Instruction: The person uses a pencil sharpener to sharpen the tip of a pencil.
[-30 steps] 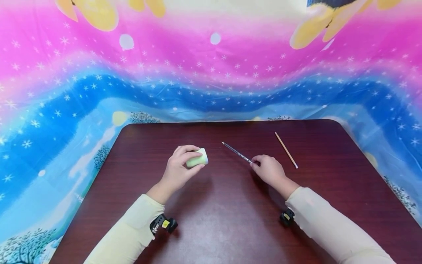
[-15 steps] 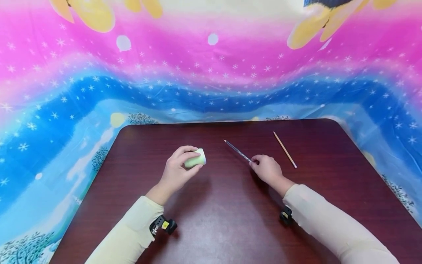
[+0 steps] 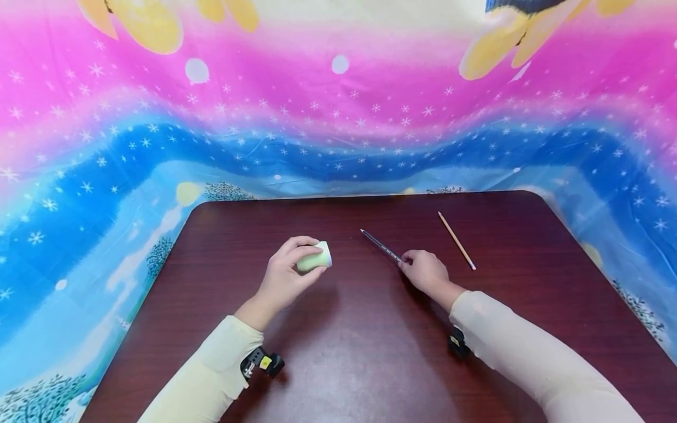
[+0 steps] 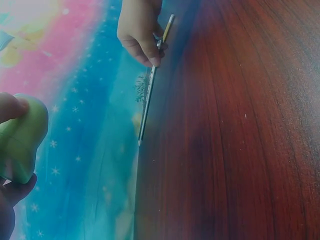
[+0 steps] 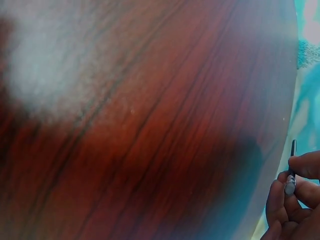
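Observation:
My left hand [image 3: 285,267] grips a small pale green rounded object [image 3: 313,258] with a whitish end that faces right, held above the table. The left wrist view shows the same green object [image 4: 25,137] between thumb and fingers. Across from it, my right hand [image 3: 425,271] pinches a dark pencil [image 3: 382,244] near its back end, and the sharpened tip points up and left toward the green object, a gap apart. In the right wrist view, the pencil's end [image 5: 290,187] sticks out between thumb and fingers of the right hand [image 5: 300,197].
A yellow pencil [image 3: 456,239] with a pale eraser end lies on the dark red-brown wooden table [image 3: 349,352], right of my right hand. Behind the table hangs a pink and blue printed cloth [image 3: 338,117]. A black wrist mount [image 3: 261,361] sits under the left sleeve.
The right hand has drifted slightly left with the pencil, and over the last half second the pencil's tip has dipped a little. The left hand keeps its grip, nearly still.

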Demonstrator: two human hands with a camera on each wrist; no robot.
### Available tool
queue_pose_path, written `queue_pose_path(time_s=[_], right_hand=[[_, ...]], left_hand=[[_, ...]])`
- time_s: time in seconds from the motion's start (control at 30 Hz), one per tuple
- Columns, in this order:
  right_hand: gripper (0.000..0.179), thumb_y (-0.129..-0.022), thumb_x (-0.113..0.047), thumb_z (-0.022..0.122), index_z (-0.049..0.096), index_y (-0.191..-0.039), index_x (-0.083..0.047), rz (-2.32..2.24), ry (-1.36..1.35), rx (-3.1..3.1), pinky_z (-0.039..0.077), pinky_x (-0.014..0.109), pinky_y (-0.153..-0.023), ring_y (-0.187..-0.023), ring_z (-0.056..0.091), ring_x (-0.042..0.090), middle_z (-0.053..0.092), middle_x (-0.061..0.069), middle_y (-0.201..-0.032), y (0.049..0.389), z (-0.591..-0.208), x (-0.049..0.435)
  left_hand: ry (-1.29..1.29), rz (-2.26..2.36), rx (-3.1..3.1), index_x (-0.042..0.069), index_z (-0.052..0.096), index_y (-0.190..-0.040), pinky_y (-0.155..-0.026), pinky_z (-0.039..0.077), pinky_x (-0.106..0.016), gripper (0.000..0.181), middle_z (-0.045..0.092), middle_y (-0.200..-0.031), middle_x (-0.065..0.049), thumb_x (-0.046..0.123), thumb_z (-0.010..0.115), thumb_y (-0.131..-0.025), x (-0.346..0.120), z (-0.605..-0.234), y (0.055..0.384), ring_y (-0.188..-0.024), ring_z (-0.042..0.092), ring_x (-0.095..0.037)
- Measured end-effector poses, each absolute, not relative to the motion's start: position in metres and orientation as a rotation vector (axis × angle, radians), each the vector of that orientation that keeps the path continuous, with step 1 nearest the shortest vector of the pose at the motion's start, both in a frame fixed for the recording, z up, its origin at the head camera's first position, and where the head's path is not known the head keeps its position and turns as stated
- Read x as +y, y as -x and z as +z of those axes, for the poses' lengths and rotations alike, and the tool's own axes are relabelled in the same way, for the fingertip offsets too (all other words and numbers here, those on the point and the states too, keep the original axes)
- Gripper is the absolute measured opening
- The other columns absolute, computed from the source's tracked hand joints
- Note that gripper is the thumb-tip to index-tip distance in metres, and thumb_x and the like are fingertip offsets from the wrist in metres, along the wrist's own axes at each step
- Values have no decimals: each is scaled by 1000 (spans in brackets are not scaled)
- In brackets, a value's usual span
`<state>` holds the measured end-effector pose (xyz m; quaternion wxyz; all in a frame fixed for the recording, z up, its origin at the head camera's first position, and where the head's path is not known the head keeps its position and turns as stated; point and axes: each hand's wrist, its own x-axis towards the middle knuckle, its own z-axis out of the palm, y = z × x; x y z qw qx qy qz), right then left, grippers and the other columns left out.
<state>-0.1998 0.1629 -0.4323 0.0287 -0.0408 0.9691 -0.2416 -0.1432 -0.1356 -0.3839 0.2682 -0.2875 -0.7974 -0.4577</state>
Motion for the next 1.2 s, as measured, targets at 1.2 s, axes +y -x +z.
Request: queue_pose_path(time_s=[1.2], right_hand=[[14, -90, -25, 63, 71, -92, -13, -630, 29, 3004, 48, 46, -62, -75, 64, 26, 71, 5, -89, 204, -442, 155]], left_hand=[[826, -1186, -2188, 3, 72, -98, -72, 56, -35, 33, 63, -109, -10, -3, 83, -68, -132, -386, 144, -99, 62, -26]])
